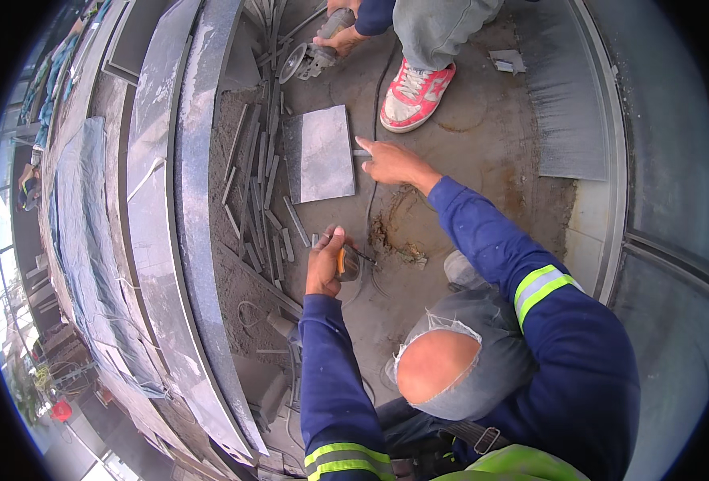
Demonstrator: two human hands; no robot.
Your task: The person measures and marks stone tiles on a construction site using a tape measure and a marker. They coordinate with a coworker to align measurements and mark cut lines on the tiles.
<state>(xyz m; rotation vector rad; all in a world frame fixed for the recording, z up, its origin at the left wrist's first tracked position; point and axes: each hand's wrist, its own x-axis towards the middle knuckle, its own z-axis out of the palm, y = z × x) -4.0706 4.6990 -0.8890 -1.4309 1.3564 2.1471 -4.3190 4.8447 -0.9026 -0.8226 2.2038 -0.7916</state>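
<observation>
My left hand [323, 264] is closed around an orange-and-black tool [346, 263], which looks like a tape measure; the fingers partly hide it. Just right of a square grey tile [326, 154] lying on the floor is my right hand [399, 164], its index finger stretched toward the tile's right edge. A short pale bar [360, 152] shows between that finger and the thumb, too small to name. Across from me, another person's hands [342, 38] hold an angle grinder [313, 61], its disc beyond the tile's far edge.
Several narrow cut tile strips [258, 180] lie heaped left of the tile. A dark cable [374, 120] runs along the floor past a co-worker's red-and-white shoe [417, 94]. Long stone slabs [198, 160] border the left; a glass panel [667, 120] stands at the right.
</observation>
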